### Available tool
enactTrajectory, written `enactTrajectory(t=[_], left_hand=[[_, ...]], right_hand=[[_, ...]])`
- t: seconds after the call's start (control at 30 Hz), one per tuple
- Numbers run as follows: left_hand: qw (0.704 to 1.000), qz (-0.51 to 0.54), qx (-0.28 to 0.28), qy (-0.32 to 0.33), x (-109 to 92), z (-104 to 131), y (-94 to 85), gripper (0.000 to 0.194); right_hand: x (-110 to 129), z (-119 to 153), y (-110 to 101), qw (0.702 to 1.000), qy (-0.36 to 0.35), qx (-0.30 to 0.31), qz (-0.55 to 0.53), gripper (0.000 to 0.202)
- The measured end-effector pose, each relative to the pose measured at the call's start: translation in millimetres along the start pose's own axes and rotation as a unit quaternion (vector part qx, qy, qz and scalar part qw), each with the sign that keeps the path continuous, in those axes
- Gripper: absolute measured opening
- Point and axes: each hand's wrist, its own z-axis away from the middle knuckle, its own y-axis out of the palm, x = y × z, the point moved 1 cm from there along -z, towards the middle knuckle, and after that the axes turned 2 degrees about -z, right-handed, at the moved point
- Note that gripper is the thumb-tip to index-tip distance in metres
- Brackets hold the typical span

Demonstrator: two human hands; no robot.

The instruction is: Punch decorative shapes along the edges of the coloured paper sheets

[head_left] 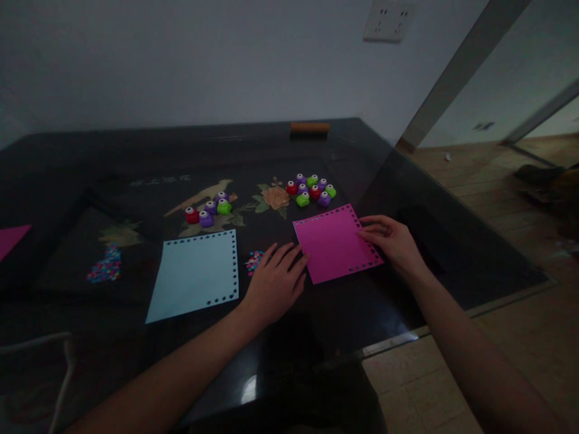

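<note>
A square sheet of pink paper [336, 244] lies on the dark table, with small holes punched along its top, right and part of its bottom edge. My left hand [277, 283] rests with fingers stretched out, fingertips touching the sheet's left edge. At the right edge, my right hand [393, 241] holds the paper between thumb and fingers. A light blue sheet [196, 271], also punched along several edges, lies to the left. Small colourful paper bits [254, 261] sit between the two sheets, partly covered by my left hand.
Behind the pink sheet stand several craft punches [314, 191] in red, purple and green; another group of punches [207, 217] is behind the blue sheet. More paper bits [106, 265] and a pink paper corner [11, 240] lie left. A brown roll [310, 128] sits by the wall.
</note>
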Motion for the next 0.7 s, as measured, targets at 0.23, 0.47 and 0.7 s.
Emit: enactTrajectory(t=[0.23, 0.47, 0.7], left_hand=[[1.000, -0.002, -0.003, -0.002, 0.0, 0.3, 0.2, 0.037], [1.000, 0.001, -0.010, 0.001, 0.3, 1.2, 0.4, 0.036], [1.000, 0.007, -0.012, 0.001, 0.5, 0.3, 0.8, 0.036]], right_hand=[[1.8, 0.0, -1.0, 0.998, -0.042, -0.011, 0.053, 0.042], [-4.0, -4.7, -5.4, 0.945, -0.162, -0.027, 0.282, 0.027], [-7.5, -6.6, -4.6, 0.930, -0.163, -0.007, 0.329, 0.021]])
